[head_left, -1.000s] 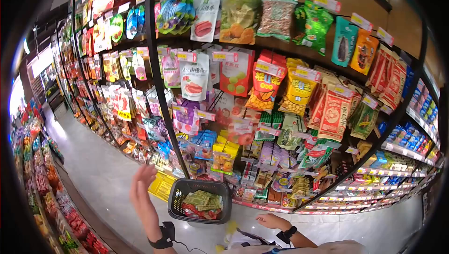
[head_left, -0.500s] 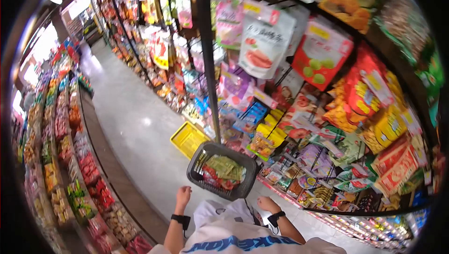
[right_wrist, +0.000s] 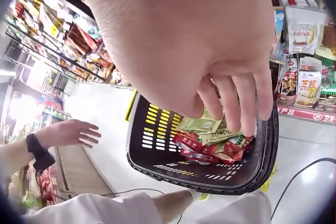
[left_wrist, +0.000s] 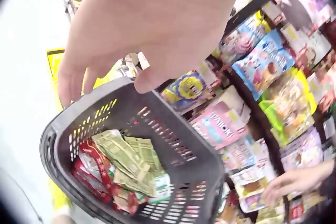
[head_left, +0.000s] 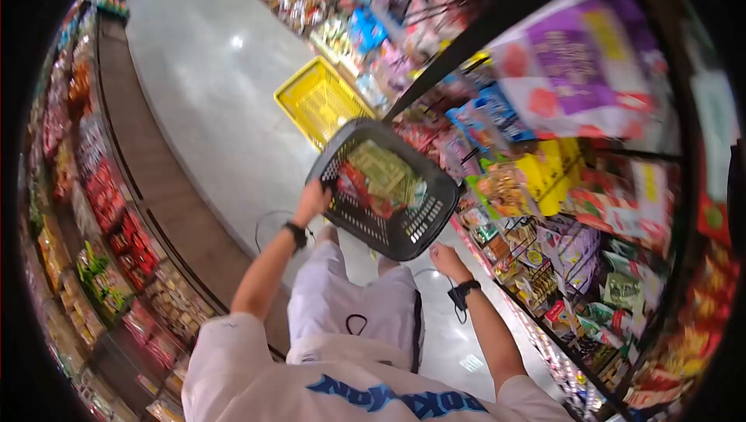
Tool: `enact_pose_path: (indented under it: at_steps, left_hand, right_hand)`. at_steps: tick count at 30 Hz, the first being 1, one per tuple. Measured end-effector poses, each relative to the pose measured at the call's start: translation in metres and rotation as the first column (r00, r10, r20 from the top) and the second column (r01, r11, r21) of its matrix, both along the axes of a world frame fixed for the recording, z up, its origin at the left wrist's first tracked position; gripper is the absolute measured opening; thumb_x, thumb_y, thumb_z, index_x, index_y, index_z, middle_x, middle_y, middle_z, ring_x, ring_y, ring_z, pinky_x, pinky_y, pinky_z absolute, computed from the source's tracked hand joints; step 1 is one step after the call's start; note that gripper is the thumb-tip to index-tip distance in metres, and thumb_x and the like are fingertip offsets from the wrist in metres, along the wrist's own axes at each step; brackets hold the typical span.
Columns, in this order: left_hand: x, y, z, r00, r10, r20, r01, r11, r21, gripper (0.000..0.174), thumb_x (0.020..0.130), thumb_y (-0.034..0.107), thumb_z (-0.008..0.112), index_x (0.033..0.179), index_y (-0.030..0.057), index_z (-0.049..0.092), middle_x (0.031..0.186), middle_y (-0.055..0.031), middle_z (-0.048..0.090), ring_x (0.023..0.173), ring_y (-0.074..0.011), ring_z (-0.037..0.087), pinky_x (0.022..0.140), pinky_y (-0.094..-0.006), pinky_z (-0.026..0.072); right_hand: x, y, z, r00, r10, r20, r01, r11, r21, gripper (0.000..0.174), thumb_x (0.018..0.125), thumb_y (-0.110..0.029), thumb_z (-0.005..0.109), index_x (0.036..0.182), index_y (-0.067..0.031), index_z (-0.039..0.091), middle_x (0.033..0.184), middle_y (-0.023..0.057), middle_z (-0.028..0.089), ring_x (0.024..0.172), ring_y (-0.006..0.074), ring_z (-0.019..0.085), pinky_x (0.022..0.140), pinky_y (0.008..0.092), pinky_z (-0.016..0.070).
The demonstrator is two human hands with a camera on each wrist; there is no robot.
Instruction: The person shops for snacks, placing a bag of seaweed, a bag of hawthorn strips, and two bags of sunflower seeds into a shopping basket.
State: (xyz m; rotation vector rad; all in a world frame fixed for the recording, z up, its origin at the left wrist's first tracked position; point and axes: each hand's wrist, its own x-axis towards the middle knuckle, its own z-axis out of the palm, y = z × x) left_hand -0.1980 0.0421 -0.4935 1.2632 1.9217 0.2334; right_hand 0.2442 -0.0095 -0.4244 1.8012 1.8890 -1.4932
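My left hand (head_left: 313,200), fingers loosely extended, was at the rim of the black basket (head_left: 400,249), my right hand (head_left: 449,260) relaxed and empty near its other side. A one-sided pull could have tipped it, sliding the packets (head_left: 382,173) inside.

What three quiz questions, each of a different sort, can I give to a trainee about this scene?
1. Multiple choice: What colour is the basket that holds the packets? a) white b) black c) red
2. True or false: The left hand is nearer than the right hand to the yellow basket.
3. Fill in: The letters on the white shirt are ____.
Key: 1 b; 2 true; 3 blue.
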Motion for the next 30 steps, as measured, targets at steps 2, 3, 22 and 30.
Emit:
enact_pose_path:
  at_steps: [2, 3, 22, 30]
  left_hand:
    - [-0.008, 0.035, -0.047, 0.990, -0.059, -0.125, 0.052, 0.996, -0.066, 0.074, 0.084, 0.025, 0.060, 0.142, -0.0091, 0.030, 0.138, -0.0313, 0.046, 0.122, -0.0488, 0.048, 0.105, -0.0527, 0.0393]
    - [-0.009, 0.044, -0.070, 0.965, -0.117, -0.237, 0.115, 0.993, -0.019, 0.079, 0.084, 0.024, 0.061, 0.148, -0.0055, 0.025, 0.150, -0.0309, 0.032, 0.133, -0.0496, 0.039, 0.107, -0.0610, 0.0349]
    - [0.011, 0.040, -0.157, 0.809, -0.395, -0.437, 0.446, 0.895, 0.018, 0.093, 0.081, 0.002, 0.062, 0.157, 0.0060, 0.008, 0.157, -0.0215, 0.019, 0.125, -0.0452, 0.042, 0.091, -0.0620, 0.0456]
    - [0.013, 0.041, -0.154, 0.781, -0.437, -0.446, 0.471, 0.881, -0.040, 0.096, 0.080, 0.003, 0.063, 0.156, 0.0012, 0.004, 0.156, -0.0245, 0.015, 0.125, -0.0479, 0.039, 0.095, -0.0675, 0.0408]
  right_hand:
    - [-0.007, 0.016, -0.051, 0.995, 0.093, 0.025, -0.093, 0.995, 0.019, 0.021, 0.091, -0.017, 0.055, 0.102, -0.0022, 0.064, 0.091, 0.0273, 0.066, 0.092, 0.0463, 0.063, 0.078, 0.0514, 0.0515]
    - [-0.011, 0.021, -0.085, 0.988, 0.153, -0.004, -0.151, 0.975, 0.161, 0.016, 0.091, -0.014, 0.059, 0.098, -0.0014, 0.064, 0.084, 0.0236, 0.066, 0.084, 0.0417, 0.066, 0.072, 0.0455, 0.0532]
    - [-0.181, 0.039, -0.467, 0.766, -0.602, 0.226, 0.513, 0.361, -0.779, 0.089, 0.075, -0.064, 0.077, 0.136, -0.0074, 0.043, 0.128, 0.0174, 0.052, 0.114, 0.0303, 0.056, 0.088, 0.0478, 0.0522]
    - [-0.225, 0.035, -0.528, 0.032, -0.992, 0.119, 0.623, -0.073, -0.778, 0.021, 0.097, -0.028, 0.057, 0.105, -0.0085, 0.060, 0.094, 0.0097, 0.061, 0.084, 0.0285, 0.063, 0.071, 0.0437, 0.0530]
